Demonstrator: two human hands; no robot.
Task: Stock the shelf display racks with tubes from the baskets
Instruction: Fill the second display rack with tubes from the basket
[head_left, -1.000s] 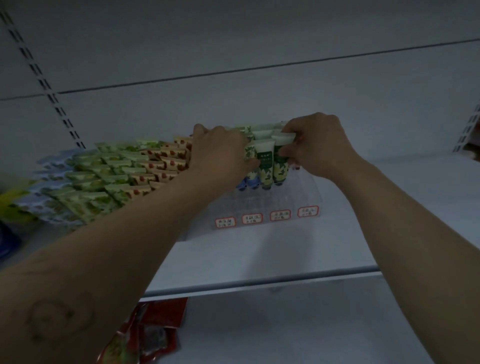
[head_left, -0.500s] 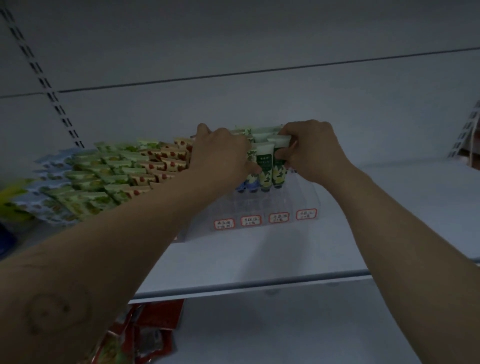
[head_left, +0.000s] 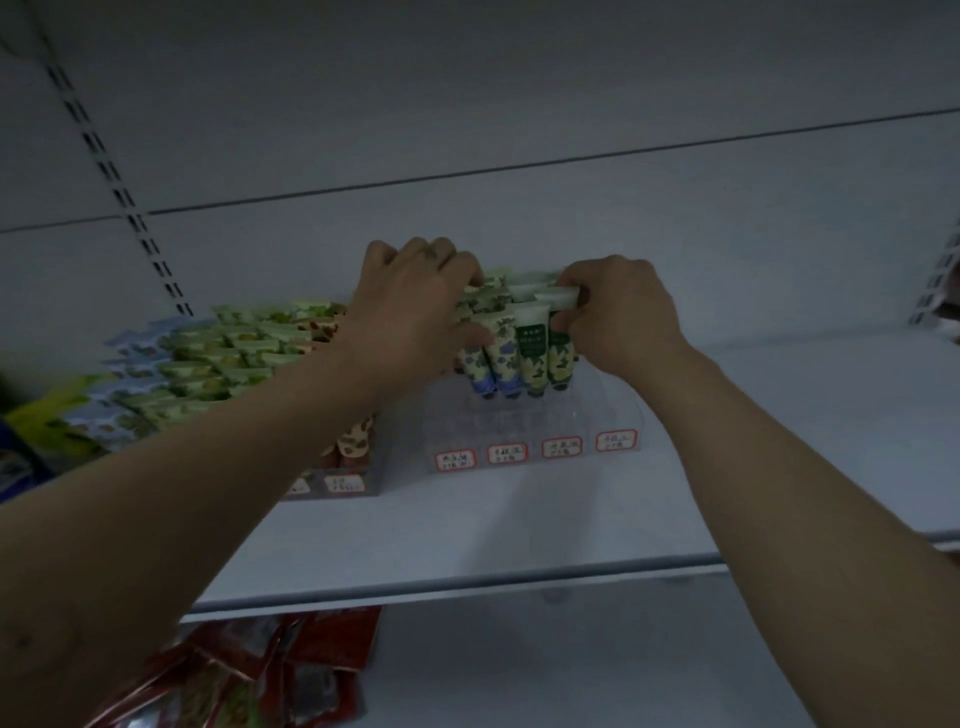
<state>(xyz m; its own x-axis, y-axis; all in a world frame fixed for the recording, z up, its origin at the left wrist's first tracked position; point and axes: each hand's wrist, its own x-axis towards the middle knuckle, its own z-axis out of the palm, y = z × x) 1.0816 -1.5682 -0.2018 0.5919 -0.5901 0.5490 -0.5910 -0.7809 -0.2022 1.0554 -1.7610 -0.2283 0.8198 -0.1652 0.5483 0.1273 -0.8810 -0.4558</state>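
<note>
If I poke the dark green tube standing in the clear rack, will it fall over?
Probably not: the dark green tube stands cap-down in the clear rack, neighbouring tubes close beside it. It looks small, so likely light. The flat crimped top pinched by the right hand suggests a soft, squashy body.

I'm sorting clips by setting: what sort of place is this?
Probably a shop aisle: a white shelf, a clear display rack with red-bordered labels along its front, and rows of tubes.
</note>
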